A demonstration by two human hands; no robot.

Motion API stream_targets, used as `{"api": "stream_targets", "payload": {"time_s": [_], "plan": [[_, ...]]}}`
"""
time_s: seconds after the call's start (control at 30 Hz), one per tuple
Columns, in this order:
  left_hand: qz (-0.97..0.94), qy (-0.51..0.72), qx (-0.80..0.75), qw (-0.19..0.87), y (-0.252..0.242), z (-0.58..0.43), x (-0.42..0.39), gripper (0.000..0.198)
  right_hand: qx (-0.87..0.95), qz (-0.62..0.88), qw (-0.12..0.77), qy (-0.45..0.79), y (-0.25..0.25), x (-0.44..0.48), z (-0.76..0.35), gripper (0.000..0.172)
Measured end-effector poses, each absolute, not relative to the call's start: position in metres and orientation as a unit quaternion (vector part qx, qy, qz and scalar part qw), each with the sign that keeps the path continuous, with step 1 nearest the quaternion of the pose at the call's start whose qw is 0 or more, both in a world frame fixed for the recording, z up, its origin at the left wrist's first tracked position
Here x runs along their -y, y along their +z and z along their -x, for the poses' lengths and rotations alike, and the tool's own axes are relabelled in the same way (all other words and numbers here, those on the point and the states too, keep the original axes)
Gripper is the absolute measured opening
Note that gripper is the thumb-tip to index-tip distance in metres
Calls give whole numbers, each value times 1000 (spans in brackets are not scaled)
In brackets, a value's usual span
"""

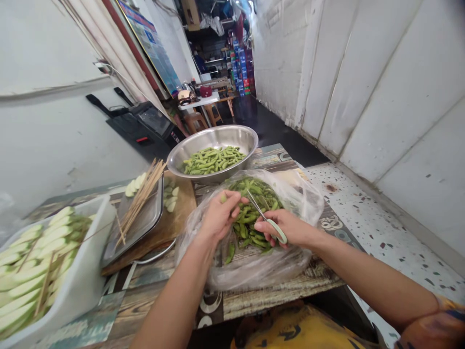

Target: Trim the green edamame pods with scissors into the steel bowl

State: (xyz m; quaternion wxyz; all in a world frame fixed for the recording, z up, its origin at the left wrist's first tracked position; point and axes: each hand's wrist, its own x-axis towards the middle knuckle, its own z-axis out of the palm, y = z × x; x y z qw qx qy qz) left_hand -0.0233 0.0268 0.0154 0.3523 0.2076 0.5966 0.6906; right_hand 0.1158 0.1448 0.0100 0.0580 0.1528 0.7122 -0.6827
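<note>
My left hand (218,215) is closed in a pinch on a green edamame pod (224,197) above an open clear plastic bag (254,266) full of pods (250,218). My right hand (285,228) grips scissors (267,218) with green handles, the blades pointing up and left toward the held pod. Just behind the bag stands a steel bowl (214,138) with a layer of trimmed pods (212,160) inside.
A white tub (87,271) of skewered pale green slices sits at the left. A metal tray (145,220) with bamboo skewers (140,198) rests on a wooden board (181,203). A white wall runs along the right; stools and crates stand far back.
</note>
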Motion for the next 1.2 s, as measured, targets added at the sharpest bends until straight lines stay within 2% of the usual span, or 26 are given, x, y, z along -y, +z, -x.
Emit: {"api": "stream_targets", "payload": {"time_s": [0.27,0.6,0.97,1.2], "plan": [[-252,664,-617,339,10,13,-32,24,-726,-168,51,-665,14,-141,-116,43],[-246,657,-625,342,13,9,-32,25,-707,-153,42,-690,13,-143,-116,44],[-234,655,-634,339,13,11,-32,26,-736,-166,26,-656,8,-145,-116,42],[-197,703,-571,376,21,29,-25,12,-691,-206,-11,-693,8,-151,-113,38]]}}
